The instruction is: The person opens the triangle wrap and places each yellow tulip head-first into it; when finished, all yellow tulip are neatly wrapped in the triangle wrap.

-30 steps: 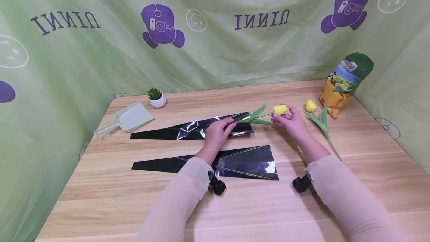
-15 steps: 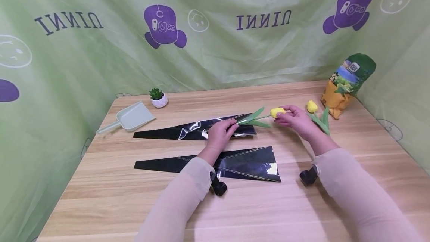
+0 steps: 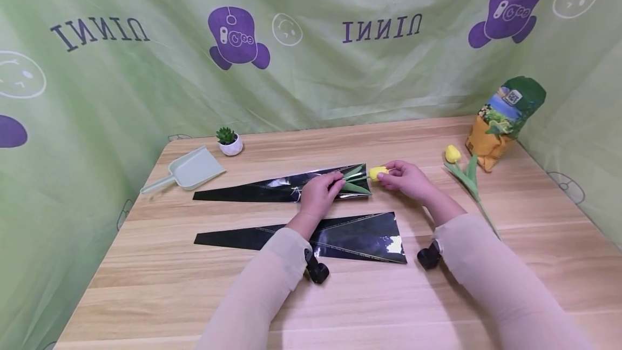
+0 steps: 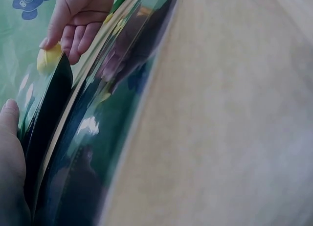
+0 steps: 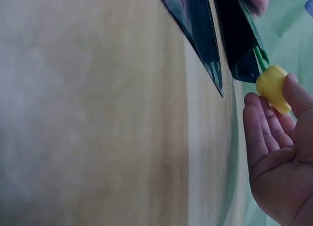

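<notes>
A yellow artificial tulip (image 3: 377, 173) has its stem and green leaves inside the mouth of a black flower sleeve (image 3: 262, 190), its bloom just outside. My right hand (image 3: 407, 181) pinches the bloom between thumb and fingers; the right wrist view shows the yellow petals (image 5: 272, 86) at the thumb tip. With thumb and fingers my left hand (image 3: 318, 193) grips the sleeve near its wide end. Close by the sleeve's opening, the left wrist view shows the left thumb (image 4: 10, 119). Part of the stem is hidden in the sleeve.
A second black sleeve (image 3: 362, 235) lies flat in front. Another yellow tulip (image 3: 468, 180) lies to the right, near a standing colourful bag (image 3: 505, 118). At the back left are a pale dustpan (image 3: 195, 169) and a small potted succulent (image 3: 230, 145). A green curtain (image 3: 311, 91) hangs behind.
My right hand has moved left with the tulip, whose leaves and stem have slid deeper into the sleeve. The left hand keeps its grip on the sleeve.
</notes>
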A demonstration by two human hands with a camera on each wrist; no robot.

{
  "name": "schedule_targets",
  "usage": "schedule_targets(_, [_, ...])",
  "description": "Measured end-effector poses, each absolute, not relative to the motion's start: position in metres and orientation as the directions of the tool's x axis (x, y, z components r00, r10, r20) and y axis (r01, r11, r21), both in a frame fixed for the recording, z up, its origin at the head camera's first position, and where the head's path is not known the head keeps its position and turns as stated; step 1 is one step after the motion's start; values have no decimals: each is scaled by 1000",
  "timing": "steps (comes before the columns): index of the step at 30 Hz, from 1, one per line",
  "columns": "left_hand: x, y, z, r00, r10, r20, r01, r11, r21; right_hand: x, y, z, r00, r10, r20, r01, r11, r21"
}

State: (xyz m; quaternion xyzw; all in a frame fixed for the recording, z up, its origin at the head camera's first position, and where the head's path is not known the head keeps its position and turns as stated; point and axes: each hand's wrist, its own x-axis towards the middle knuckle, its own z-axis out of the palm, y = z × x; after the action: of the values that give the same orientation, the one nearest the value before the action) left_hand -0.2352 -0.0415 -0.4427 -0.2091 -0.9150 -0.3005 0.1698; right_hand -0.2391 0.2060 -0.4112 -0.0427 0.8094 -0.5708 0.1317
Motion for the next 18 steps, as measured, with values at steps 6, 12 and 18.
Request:
schedule_targets(6, [-235, -41, -441, -857, 280, 432, 482, 731, 483, -240, 207, -407, -952, -255, -171, 63, 383, -922])
schedule_targets(12, [-236, -41, -442, -860, 279, 428, 479, 728, 490, -244, 207, -410, -940, -292, -174, 49, 390, -920])
schedule_targets(18, [-236, -42, -444, -858, 274, 435, 480, 732, 484, -249, 195, -412, -935, -310, -171, 15, 448, -894])
